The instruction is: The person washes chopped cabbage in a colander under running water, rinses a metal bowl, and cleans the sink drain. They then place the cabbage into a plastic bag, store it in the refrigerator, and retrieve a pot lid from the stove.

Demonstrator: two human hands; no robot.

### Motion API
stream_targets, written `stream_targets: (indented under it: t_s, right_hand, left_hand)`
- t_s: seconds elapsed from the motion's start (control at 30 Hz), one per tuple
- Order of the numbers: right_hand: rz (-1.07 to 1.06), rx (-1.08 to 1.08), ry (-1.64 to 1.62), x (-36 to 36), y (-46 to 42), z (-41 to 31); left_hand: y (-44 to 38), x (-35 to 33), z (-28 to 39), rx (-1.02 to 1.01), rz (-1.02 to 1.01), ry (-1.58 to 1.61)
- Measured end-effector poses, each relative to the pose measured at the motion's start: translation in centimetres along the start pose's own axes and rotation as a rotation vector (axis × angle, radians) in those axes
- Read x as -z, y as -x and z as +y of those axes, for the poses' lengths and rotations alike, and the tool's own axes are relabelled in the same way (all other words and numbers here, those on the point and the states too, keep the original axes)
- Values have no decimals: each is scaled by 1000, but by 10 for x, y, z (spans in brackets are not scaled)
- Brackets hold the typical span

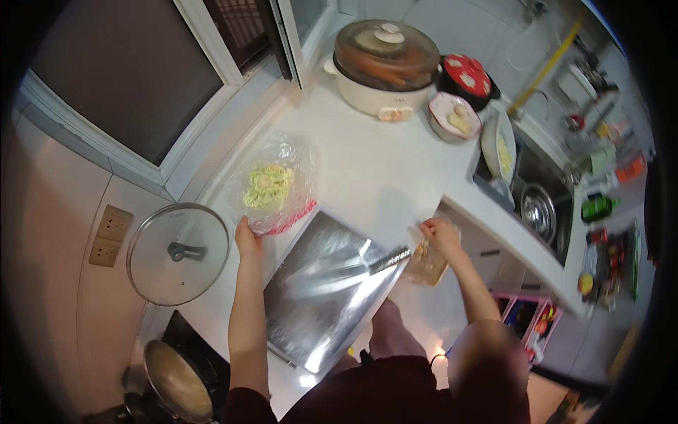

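Observation:
My left hand (248,237) grips the near edge of a clear plastic bag (302,153) with red print. Chopped pale green cabbage (268,185) lies in or on this bag on the white counter. My right hand (440,233) is pinched on the top of another clear plastic bag (428,267) with brownish contents, hanging past the counter's edge. Between my arms is a shiny metal cutting board (323,297), tilted in view, with a kitchen knife (389,259) lying across it, its handle towards my right hand.
A glass pan lid (153,259) stands by the wall at left, above a pan (177,381) on the stove. Behind are an electric cooker (386,95), a red-lidded pot (466,74), a bowl (450,127) and a tilted basin (492,148) beside the sink (561,222).

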State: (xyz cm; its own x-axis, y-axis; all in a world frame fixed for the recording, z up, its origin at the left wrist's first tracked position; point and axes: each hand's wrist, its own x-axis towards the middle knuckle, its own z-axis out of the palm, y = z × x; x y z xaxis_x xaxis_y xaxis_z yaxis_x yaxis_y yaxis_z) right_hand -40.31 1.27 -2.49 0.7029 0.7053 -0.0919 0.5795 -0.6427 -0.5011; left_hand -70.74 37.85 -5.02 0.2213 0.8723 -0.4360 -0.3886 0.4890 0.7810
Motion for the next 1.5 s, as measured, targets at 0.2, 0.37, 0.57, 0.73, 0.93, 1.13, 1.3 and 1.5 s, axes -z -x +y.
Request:
stream_targets:
  t_s: [0.2, 0.37, 0.57, 0.73, 0.93, 1.13, 1.3, 1.5]
  right_hand:
    - [47, 481, -297, -44, -141, -60]
    - [-5, 831, -229, -123, -239, -93]
    - [-420, 1414, -58, -136, -222, -109]
    - [-675, 1521, -226, -102, -167, -65]
    - [-718, 1500, -136, -49, -119, 10]
    - [-635, 1281, -202, -2, -67, 85]
    - [-531, 742, -356, 13, -22, 118]
    - [-251, 166, -595, -14, -6, 120]
  left_hand:
    - [8, -39, 14, -253, 235, -162]
    - [23, -34, -1, -225, 323, -252]
    - [84, -44, -40, -390, 426, -592]
    - [98, -64, -64, -455, 446, -670]
    - [94, -89, -75, -554, 341, -699]
    - [118, -128, -106, -743, -146, -1535]
    - [127, -141, -150, -852, -353, -2123]
    - [144, -160, -159, -719, -620, -2203]
